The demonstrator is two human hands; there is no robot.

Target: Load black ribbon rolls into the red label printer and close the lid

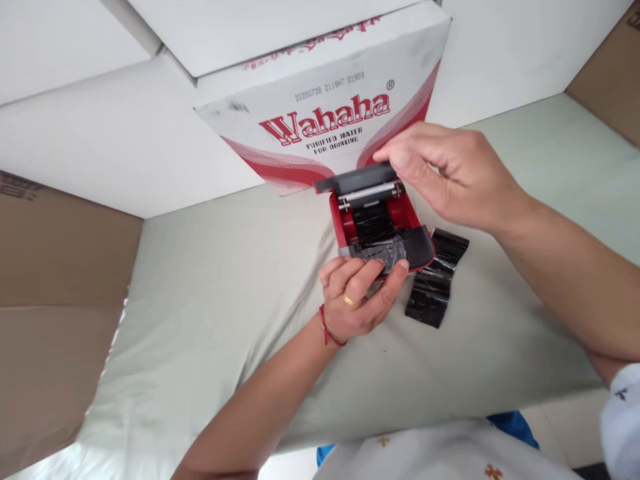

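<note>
A small red and black device [342, 223], like a portable label printer, sits on the cloth with its hinged dark lid [363, 179] raised. Inside it, a silver roller lies under the lid and a strip of glossy black film [373, 223] runs toward the front. My left hand [357, 293] is closed on the device's front edge, thumb and fingers pressing film against the dark cover. My right hand [450, 170] pinches the right end of the lid. A loose, wavy piece of black film [433, 287] lies beside the device, partly behind it.
A white and red Wahaha water carton [325, 100] stands directly behind the device. White boxes [90, 140] line the back. Brown cartons [55, 320] stand at the left and far right. A wrinkled pale green cloth [200, 293] covers the table.
</note>
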